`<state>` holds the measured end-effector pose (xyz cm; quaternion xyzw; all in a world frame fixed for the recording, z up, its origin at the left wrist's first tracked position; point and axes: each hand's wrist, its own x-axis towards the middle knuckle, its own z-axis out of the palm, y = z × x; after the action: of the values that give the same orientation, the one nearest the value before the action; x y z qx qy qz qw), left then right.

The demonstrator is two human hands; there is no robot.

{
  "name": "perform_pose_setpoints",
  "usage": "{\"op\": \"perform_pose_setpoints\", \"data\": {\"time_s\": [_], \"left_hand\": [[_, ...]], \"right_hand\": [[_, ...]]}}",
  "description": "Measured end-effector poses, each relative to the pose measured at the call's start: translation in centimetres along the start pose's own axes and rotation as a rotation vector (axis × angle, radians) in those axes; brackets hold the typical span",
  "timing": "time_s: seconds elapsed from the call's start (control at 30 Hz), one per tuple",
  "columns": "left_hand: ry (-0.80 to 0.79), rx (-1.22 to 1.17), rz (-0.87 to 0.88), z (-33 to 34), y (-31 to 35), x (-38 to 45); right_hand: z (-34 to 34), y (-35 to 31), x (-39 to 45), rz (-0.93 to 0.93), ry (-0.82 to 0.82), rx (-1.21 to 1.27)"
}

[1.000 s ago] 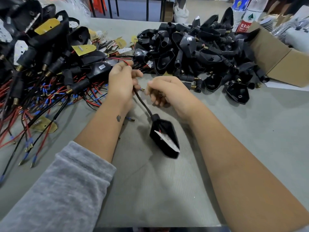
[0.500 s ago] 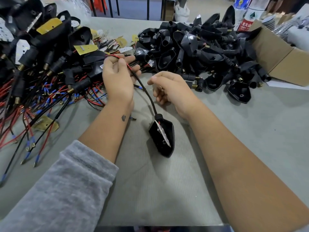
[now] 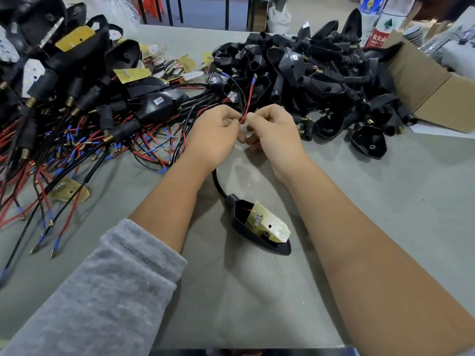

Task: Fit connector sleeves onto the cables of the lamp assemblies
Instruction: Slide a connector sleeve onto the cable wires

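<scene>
A black lamp housing (image 3: 246,232) with a yellow circuit board (image 3: 270,224) lies on the grey mat between my forearms. Its black sleeved cable (image 3: 218,183) curves up from it and disappears under my hands. My left hand (image 3: 213,134) and my right hand (image 3: 275,132) meet above the mat, fingers curled, both pinching the red and black wires (image 3: 248,98) that stick up between them, with a blue tip at the top. Any connector sleeve in my fingers is hidden.
A pile of wired lamp assemblies (image 3: 77,98) with red and black leads covers the left of the table. A heap of black housings (image 3: 308,73) lies at the back right, beside a cardboard box (image 3: 431,88). Bottles (image 3: 380,19) stand behind it.
Both hands have come together around the wire ends. The cable has been drawn further through, and the lamp housing has turned so its yellow board faces up.
</scene>
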<state>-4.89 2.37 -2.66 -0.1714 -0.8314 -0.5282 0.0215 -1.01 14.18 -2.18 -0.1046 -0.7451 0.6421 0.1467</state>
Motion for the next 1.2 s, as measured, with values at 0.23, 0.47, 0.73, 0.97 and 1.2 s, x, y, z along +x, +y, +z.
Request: {"op": "perform_pose_setpoints", "data": {"time_s": [0.23, 0.47, 0.73, 0.97, 1.2], "left_hand": [[-0.107, 0.012, 0.041, 0.2, 0.6, -0.8], [0.085, -0.151, -0.036, 0.6, 0.4, -0.3], [0.098, -0.262, -0.105, 0.4, 0.4, -0.1], [0.054, -0.238, -0.01, 0.3, 1.0, -0.5], [0.148, -0.126, 0.004, 0.3, 0.1, 0.1]], "right_hand": [[-0.8, 0.0, 0.2, -0.055, 0.045, 0.044], [-0.8, -0.1, 0.0, -0.084, 0.036, -0.002], [-0.3, 0.4, 0.2, -0.321, 0.023, -0.444], [-0.1, 0.4, -0.2, -0.452, -0.035, -0.6], [-0.2, -0.3, -0.8, -0.354, 0.059, -0.583]]}}
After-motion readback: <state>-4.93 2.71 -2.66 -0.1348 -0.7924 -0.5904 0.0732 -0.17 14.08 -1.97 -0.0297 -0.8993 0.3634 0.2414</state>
